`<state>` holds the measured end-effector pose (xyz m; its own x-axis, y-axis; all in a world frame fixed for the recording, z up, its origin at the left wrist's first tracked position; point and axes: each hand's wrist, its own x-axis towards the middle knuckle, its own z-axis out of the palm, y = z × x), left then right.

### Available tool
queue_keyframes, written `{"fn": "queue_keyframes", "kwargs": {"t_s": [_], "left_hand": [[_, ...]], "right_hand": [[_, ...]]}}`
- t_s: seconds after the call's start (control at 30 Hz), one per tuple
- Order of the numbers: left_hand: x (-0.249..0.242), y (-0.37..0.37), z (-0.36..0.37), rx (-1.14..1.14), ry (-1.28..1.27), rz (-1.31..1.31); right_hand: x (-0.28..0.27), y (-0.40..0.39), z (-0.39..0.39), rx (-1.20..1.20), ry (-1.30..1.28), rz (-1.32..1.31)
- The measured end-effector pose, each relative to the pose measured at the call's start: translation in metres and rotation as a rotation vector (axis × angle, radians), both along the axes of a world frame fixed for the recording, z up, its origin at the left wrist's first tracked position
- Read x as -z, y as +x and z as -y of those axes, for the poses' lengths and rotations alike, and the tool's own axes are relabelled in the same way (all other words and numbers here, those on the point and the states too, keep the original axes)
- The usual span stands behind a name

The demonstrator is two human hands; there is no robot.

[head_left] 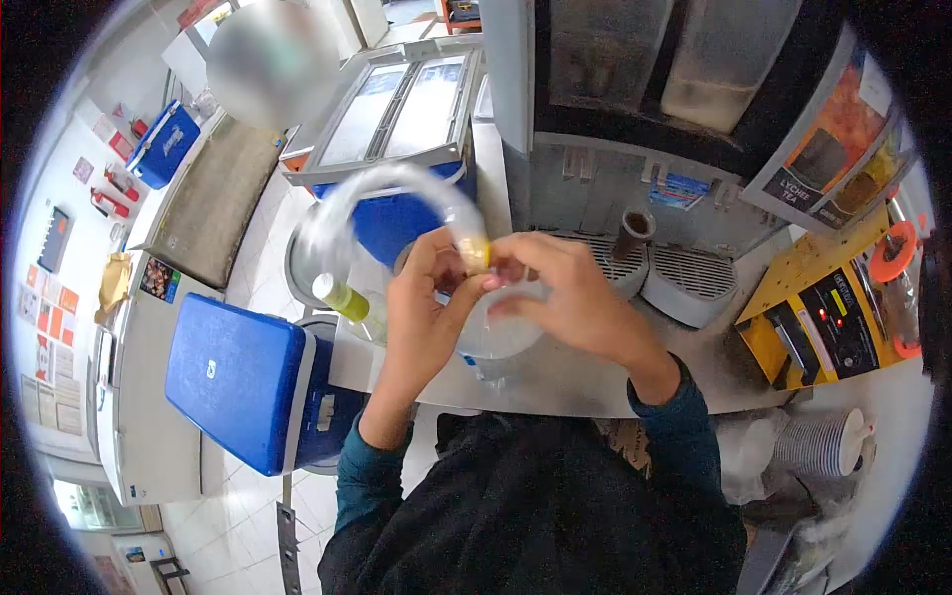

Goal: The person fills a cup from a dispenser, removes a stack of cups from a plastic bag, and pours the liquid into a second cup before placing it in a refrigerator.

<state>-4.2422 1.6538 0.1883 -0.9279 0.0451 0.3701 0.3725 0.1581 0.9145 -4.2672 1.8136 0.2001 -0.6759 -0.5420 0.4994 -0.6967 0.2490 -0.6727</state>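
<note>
A long, whitish see-through plastic sleeve (397, 181), blurred by motion, arcs up over the counter and down to my fingers. Its gathered end has a yellow band (474, 254). My left hand (421, 312) pinches this end from the left, thumb and fingers together. From the right, the fingertips of my right hand (580, 297) close on the same banded end. Below both hands, a clear round container (501, 332) stands on the counter, partly hidden by them. Left of my left wrist is a bottle with green contents and a pale cap (340, 297).
A blue cooler box (238, 382) stands left of the counter (595, 382). Behind the hands is a dispenser with drip trays (689, 283) and a dark brown cup (633, 236). A yellow machine (813, 322) sits at right. Stacked lids (818, 443) lie below. A blurred person stands far left.
</note>
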Motion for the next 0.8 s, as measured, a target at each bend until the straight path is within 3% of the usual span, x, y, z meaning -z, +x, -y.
{"fn": "queue_keyframes", "kwargs": {"t_s": [0.07,0.2,0.23,0.27,0.43,0.53,0.57,0.67,0.8], "left_hand": [[-0.001,-0.001,0.006,0.025,-0.081,0.010],[-0.003,0.002,0.028,0.022,-0.194,0.218],[0.003,0.001,0.025,0.063,0.033,0.061],[0.003,0.000,0.024,0.079,0.027,-0.145],[-0.038,-0.001,0.006,0.011,-0.027,-0.354],[-0.041,-0.007,0.024,0.045,-0.043,-0.267],[-0.051,0.003,0.023,0.039,0.113,-0.093],[-0.044,-0.002,0.020,0.037,0.133,-0.119],[-0.054,-0.012,0.002,0.062,0.052,-0.493]], "right_hand": [[-0.003,-0.002,-0.005,-0.008,-0.026,0.202],[0.008,-0.005,-0.013,0.086,-0.163,0.058],[0.008,-0.002,-0.012,0.110,-0.192,0.013],[0.005,0.000,-0.010,0.133,-0.220,-0.027],[-0.023,0.006,0.005,0.103,-0.247,-0.121],[-0.016,-0.004,-0.014,0.147,-0.266,-0.171],[-0.012,-0.004,-0.018,0.173,-0.292,-0.151],[-0.009,-0.009,-0.006,0.174,-0.377,-0.164],[-0.035,-0.004,0.015,0.152,-0.396,-0.386]]}}
